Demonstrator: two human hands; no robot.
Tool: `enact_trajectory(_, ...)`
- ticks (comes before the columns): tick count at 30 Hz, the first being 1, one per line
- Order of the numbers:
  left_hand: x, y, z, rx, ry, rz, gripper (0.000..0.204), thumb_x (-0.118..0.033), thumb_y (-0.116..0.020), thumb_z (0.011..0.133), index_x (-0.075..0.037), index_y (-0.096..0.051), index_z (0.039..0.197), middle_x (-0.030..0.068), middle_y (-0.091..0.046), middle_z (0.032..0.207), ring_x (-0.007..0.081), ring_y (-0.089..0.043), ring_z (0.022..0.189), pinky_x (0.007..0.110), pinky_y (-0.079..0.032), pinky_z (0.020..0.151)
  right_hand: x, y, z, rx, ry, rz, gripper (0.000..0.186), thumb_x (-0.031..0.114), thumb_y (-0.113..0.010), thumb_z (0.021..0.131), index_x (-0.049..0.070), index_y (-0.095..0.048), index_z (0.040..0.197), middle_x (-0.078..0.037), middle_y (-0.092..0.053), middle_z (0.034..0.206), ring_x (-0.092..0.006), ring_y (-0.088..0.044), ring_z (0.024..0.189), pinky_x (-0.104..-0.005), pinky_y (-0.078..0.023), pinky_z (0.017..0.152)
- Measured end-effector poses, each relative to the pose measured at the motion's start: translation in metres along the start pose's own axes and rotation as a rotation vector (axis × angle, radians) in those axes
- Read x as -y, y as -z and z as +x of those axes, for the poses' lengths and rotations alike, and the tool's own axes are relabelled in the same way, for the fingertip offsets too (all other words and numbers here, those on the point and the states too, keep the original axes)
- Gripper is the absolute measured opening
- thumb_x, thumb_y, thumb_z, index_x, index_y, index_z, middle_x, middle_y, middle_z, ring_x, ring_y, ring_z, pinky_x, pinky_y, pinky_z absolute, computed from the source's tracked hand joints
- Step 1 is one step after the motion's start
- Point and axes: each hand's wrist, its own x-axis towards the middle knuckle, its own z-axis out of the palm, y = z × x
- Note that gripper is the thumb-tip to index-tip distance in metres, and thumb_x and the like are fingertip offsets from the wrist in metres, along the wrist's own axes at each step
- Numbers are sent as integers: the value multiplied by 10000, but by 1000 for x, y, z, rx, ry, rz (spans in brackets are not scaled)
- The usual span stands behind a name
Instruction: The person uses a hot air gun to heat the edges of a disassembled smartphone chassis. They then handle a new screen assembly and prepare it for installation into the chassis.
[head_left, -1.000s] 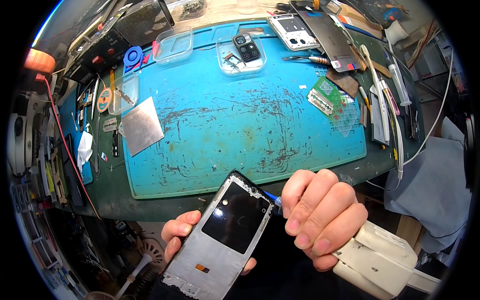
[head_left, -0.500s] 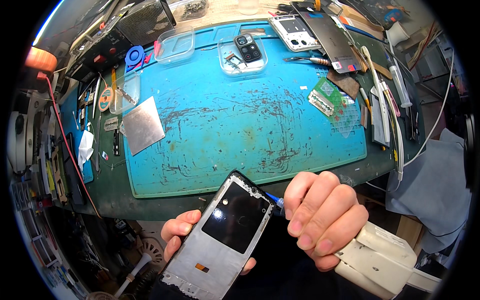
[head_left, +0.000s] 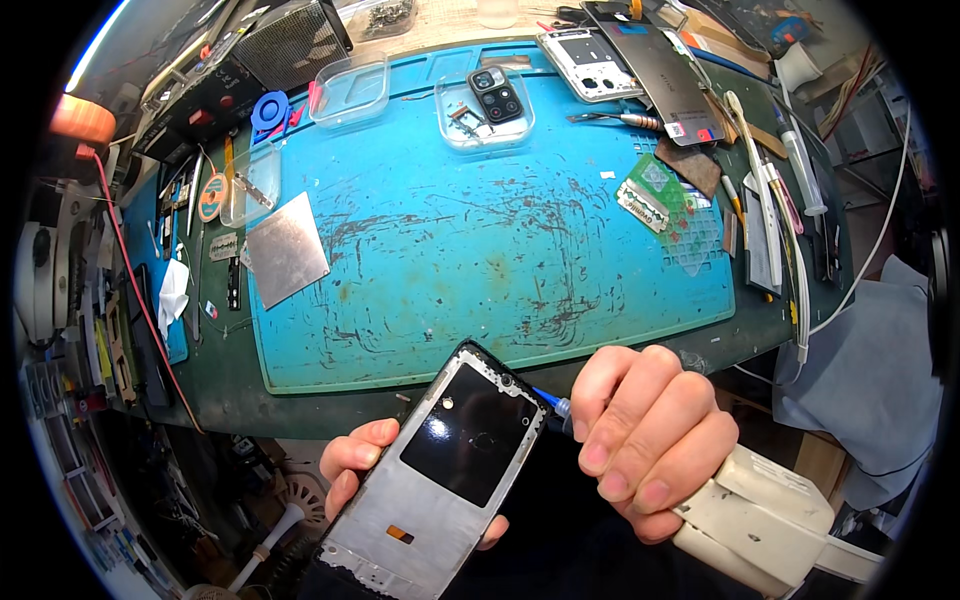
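Note:
My left hand (head_left: 352,460) grips a phone frame (head_left: 440,545) by its long sides, thumb on one edge and fingertips on the other. The frame is grey metal with a shiny black panel in its upper half and a dark rim; it is tilted, top end leaning right. My right hand (head_left: 652,435) is closed around a cream-coloured glue dispenser (head_left: 765,525), whose body shows below the fist. A blue needle tip (head_left: 545,397) sticks out past the curled fingers and meets the frame's upper right edge. Whether glue is coming out is too small to see.
Beyond the hands lies a scratched blue work mat (head_left: 430,260). A clear tray (head_left: 485,135) with a camera module stands at its far side, a metal plate (head_left: 287,250) at left. Razor blades, brushes, a syringe (head_left: 798,165) and phone parts (head_left: 590,65) crowd the right.
My right hand has shifted slightly to the right with the dispenser. The phone frame has moved a touch to the left; the blue tip remains at its upper right edge.

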Motion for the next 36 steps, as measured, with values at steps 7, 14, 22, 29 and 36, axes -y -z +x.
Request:
enact_trajectory(7,-1,0,2,3,1,4,746,-462,-658,706,-201,-486,1383,102,-504,1370,323,-468,1182,521,-413,930,1,1,-1,-7,-10,12,148,144,-763,880,62,-640,890,-49,-617,848,-182,-593,760,-327,-500,674)
enact_trajectory(14,-2,-2,3,13,13,4,732,-449,-643,725,-193,-482,1391,115,-498,1382,336,-473,1189,534,-417,932,4,3,-3,-1,-6,5,150,145,-764,879,59,-642,889,-47,-614,844,-180,-589,752,-328,-500,666)
enact_trajectory(22,-6,-2,4,31,13,9,717,-433,-627,746,-184,-478,1401,130,-490,1396,352,-479,1196,549,-421,935,4,3,-2,4,-15,8,153,149,-768,876,61,-642,879,-47,-621,840,-182,-593,747,-327,-499,669)
enact_trajectory(29,-7,-2,5,49,23,7,704,-419,-612,764,-176,-474,1410,143,-484,1408,365,-484,1203,562,-425,937,5,7,0,72,-35,-76,201,265,-726,917,123,-586,900,-5,-606,849,-142,-587,780,-276,-474,645)
enact_trajectory(36,-8,-1,5,54,31,-4,691,-406,-597,783,-168,-470,1419,156,-478,1420,378,-489,1209,575,-429,939,8,5,2,102,-59,-128,232,323,-706,937,151,-554,900,14,-595,847,-124,-577,783,-252,-462,631)
